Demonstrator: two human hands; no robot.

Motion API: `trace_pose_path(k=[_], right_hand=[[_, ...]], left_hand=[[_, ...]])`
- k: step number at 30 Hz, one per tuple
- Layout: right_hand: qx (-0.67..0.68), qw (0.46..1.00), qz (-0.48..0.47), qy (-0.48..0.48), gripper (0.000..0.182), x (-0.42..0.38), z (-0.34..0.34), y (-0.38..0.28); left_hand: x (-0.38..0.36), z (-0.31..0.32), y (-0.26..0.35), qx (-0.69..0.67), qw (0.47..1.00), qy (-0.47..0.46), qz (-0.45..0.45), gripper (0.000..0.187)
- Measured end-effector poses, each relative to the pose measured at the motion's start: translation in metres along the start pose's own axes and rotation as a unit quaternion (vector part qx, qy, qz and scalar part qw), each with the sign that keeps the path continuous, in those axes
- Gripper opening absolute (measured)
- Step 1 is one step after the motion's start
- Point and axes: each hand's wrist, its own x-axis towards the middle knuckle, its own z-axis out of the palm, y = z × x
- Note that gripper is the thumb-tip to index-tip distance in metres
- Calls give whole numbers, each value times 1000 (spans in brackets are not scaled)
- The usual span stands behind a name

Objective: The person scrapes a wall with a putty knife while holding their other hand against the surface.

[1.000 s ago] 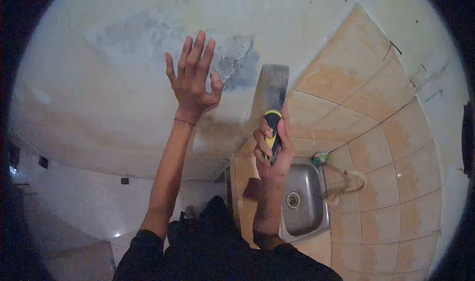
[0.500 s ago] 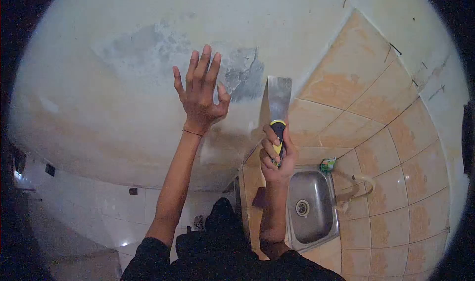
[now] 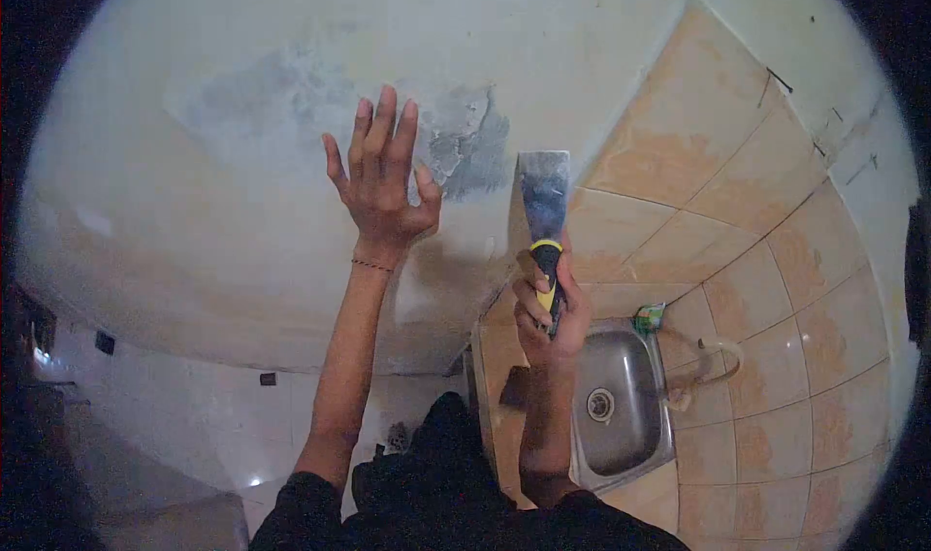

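Note:
My left hand (image 3: 386, 178) is spread flat toward the pale painted wall (image 3: 242, 187), fingers apart, overlapping a rough grey patch (image 3: 465, 144) of peeled surface. In my right hand (image 3: 553, 313) is a putty knife (image 3: 545, 197), its wide metal blade pointing up. My fingers wrap round its black and yellow handle. The blade is to the right of the grey patch, close to the tile edge, with a shadow along its left side. A dark band circles my left wrist.
Below my right forearm is a steel sink (image 3: 630, 401) with a round drain. A green packet (image 3: 649, 317) stands at its back edge, near a pale tap (image 3: 718, 357). Orange-beige tiles (image 3: 737, 211) cover the right-hand walls, and nails (image 3: 779, 81) stick out above them.
My left hand has shifted slightly left in view, still spread. The putty knife has tilted a little, its blade now looking darker and bluish. The view has moved slightly.

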Motion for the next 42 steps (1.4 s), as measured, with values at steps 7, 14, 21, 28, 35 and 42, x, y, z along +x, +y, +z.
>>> trace_pose_path(k=[7,14,21,28,35,42], right_hand=[[-35,999,-12,-15,41,6,6,6],[-102,994,-36,13,55,0,14,9],[-62,998,-8,-31,49,2,7,2],[-102,994,-17,40,60,-4,27,4],[-89,996,-6,6,59,-2,15,-1],[-43,999,12,-29,60,9,12,-1]], left_hand=[[1,0,3,4,1000,6,-1,61],[1,2,1,3,1000,12,5,62],[2,2,1,7,1000,9,12,61],[0,0,2,6,1000,0,6,62],[1,2,2,9,1000,9,10,63],[2,1,2,10,1000,9,12,62]])
